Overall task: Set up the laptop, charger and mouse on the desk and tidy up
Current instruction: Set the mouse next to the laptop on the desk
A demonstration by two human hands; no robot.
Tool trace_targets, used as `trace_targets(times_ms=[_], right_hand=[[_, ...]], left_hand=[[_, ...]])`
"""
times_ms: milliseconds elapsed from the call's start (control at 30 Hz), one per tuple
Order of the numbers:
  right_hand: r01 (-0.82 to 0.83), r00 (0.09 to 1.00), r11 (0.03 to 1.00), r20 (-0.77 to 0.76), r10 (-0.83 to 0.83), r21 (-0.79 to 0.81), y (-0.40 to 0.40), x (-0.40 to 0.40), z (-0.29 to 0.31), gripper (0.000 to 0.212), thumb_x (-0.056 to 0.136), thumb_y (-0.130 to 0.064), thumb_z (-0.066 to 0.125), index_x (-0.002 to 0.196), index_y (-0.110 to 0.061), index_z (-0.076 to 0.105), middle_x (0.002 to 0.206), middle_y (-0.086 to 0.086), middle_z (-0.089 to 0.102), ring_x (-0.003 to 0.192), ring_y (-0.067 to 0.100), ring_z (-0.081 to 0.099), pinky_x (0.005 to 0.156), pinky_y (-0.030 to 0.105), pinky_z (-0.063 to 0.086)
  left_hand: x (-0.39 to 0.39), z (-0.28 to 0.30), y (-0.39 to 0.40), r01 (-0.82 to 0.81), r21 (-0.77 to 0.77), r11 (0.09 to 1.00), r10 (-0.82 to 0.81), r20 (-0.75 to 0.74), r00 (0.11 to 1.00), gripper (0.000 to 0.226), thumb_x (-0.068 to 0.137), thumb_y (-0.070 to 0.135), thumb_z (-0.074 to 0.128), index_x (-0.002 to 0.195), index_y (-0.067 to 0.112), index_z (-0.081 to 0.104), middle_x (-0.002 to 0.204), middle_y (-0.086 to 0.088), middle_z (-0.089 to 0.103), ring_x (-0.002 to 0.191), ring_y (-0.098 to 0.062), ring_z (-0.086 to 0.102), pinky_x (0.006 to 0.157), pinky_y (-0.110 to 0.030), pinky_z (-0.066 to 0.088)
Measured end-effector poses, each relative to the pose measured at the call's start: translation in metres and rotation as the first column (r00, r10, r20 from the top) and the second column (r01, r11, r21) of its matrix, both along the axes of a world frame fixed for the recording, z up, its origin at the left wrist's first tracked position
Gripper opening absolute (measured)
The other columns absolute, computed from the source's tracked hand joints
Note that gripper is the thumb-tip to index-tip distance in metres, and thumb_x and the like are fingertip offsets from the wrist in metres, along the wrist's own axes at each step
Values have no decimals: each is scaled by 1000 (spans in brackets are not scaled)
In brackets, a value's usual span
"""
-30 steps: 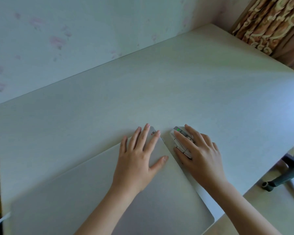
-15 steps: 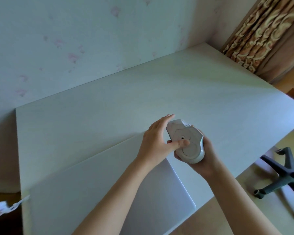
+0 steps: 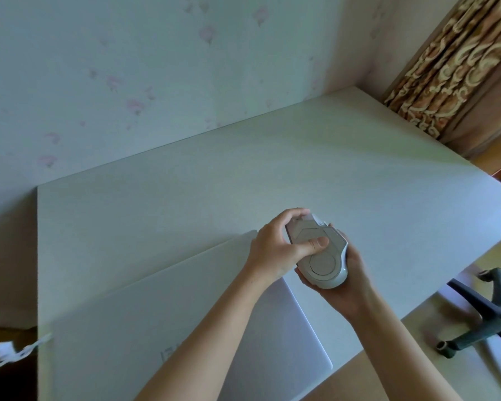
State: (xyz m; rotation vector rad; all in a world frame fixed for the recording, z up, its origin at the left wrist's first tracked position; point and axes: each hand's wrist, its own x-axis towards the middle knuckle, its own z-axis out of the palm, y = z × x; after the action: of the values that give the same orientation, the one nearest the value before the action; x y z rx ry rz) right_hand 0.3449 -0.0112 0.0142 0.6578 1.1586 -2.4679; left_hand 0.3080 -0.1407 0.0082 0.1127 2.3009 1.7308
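A white mouse is held upside down above the desk, its underside facing me. My right hand cups it from below and behind. My left hand grips its front end, fingers curled over the nose and thumb pressed on the underside. A closed silver laptop lies flat on the near left part of the desk, partly under my left forearm. A white charger cable with a plug hangs off the desk's left edge.
The desk stands against a wall with pale floral wallpaper. A patterned curtain hangs at the right. The base of an office chair sits on the floor to the right of the desk.
My right hand lifted the mouse off the desk and turned it over. My left hand left the laptop lid and took hold of the mouse's front, its thumb now on the underside.
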Motion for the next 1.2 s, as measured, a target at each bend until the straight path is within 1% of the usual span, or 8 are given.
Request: trace_targets(times_ms=[233,400,467,533,600,667,1033,1200], right_hand=[[-67,996,995,-57,71,78,4,-4,-15,42,84,-34,53,123,-19,60,120,7,66,105,28,61,83,44,49],[41,984,889,-174,44,456,0,-6,-23,26,95,-33,50,118,-27,61,114,7,65,94,19,64,75,38,52],[135,957,653,-268,108,745,-5,-6,-25,23,92,-33,57,115,-34,59,118,-5,60,98,8,62,77,23,50],[214,919,218,-272,286,952,-10,-5,-27,30,87,-38,60,117,-38,56,120,-10,52,93,9,61,69,23,48],[269,880,-176,-167,445,947,-14,-3,-36,38,82,-42,64,119,-37,55,123,-6,50,89,20,62,60,30,47],[302,848,-328,-95,521,895,-17,-2,-48,44,76,-41,71,117,-32,56,121,2,53,85,29,64,54,32,47],[285,840,-505,42,542,814,-21,6,-63,40,83,-44,43,110,-20,57,112,9,60,74,35,60,50,38,49],[183,821,-565,192,539,804,-27,9,-57,38,80,-32,66,111,-14,55,112,13,60,73,37,60,48,40,48]], left_hand=[[1,-22,4,-45,-104,994,38,-66,997,52,71,62,62,121,50,54,137,26,49,141,1,21,115,-41,23],[11,-41,-5,-165,-434,886,-25,-399,916,58,90,60,44,140,30,44,147,11,43,144,-8,19,118,-41,18],[16,-52,-14,-256,-564,785,-97,-520,849,60,93,58,36,142,24,43,147,4,45,143,-16,28,112,-46,24],[22,-62,-23,-311,-657,687,-139,-539,831,59,94,54,34,142,21,44,147,-2,46,140,-21,35,108,-51,32],[30,-72,-30,-332,-709,622,-138,-516,845,58,93,53,35,139,20,47,145,-6,47,136,-25,40,104,-56,36],[39,-79,-33,-342,-731,591,-127,-502,856,56,92,53,35,135,21,52,144,-8,49,133,-26,45,101,-60,37],[48,-78,-36,-265,-769,582,-127,-408,904,54,94,51,32,136,25,51,149,-1,42,138,-22,38,104,-66,26],[55,-67,-43,-240,-713,659,-75,-380,922,46,90,40,39,126,22,60,140,1,53,130,-19,48,101,-65,35]])
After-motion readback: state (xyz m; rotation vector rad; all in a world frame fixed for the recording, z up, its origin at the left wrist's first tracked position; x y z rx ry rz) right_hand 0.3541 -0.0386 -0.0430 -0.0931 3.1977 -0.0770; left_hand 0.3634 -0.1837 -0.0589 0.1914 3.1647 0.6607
